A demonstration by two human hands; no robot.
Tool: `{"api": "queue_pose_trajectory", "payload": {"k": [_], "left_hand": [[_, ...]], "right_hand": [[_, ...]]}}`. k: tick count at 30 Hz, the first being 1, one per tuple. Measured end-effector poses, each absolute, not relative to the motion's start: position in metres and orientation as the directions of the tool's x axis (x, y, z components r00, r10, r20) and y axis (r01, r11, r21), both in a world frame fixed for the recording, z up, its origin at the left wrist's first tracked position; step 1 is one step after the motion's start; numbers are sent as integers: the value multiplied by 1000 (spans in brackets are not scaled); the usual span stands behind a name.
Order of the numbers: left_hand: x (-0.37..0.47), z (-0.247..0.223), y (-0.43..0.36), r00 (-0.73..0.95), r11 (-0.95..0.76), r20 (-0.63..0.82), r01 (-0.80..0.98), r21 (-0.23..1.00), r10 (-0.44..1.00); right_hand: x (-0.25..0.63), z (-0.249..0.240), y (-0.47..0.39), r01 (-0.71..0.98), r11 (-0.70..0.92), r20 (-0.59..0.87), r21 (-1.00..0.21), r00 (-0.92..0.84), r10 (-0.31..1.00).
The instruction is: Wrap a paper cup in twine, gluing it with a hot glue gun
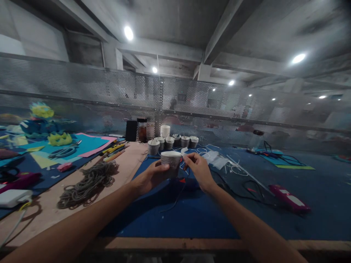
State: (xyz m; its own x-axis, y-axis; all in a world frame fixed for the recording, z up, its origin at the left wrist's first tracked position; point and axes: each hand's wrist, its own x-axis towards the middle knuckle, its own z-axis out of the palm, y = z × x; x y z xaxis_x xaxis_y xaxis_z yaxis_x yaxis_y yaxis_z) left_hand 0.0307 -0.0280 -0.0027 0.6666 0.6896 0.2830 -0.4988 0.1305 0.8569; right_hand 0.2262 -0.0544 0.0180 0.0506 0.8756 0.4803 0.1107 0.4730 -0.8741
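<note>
Above the blue mat (170, 215), my left hand (152, 175) is wrapped round a paper cup (171, 162) with a white rim and a grey covering on its side. The cup stands roughly upright in the grip. My right hand (197, 168) is closed in a pinch at the cup's right side. By its fingertips shows a small white piece (184, 150); whether the fingers grip it or the cup's edge, I cannot tell. A thin dark cord (177, 199) trails on the mat below the cup.
Behind the hands stand several grey-covered cups (153, 147) and a stack of white cups (165, 130). Grey cord (90, 180) lies bundled on the left, near scissors (64, 151) and pens (115, 149). A purple box-like item (290, 198) and black cables (246, 199) lie right.
</note>
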Motion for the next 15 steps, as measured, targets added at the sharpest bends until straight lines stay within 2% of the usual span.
{"api": "queue_pose_trajectory", "payload": {"k": [9, 15], "left_hand": [[28, -1, -29, 688, 178, 257, -493, 852, 679], [28, -2, -30, 687, 204, 209, -468, 860, 696]], "right_hand": [[229, 16, -52, 112, 501, 506, -858, 20, 862], [231, 23, -55, 125, 549, 560, -827, 95, 823]]}}
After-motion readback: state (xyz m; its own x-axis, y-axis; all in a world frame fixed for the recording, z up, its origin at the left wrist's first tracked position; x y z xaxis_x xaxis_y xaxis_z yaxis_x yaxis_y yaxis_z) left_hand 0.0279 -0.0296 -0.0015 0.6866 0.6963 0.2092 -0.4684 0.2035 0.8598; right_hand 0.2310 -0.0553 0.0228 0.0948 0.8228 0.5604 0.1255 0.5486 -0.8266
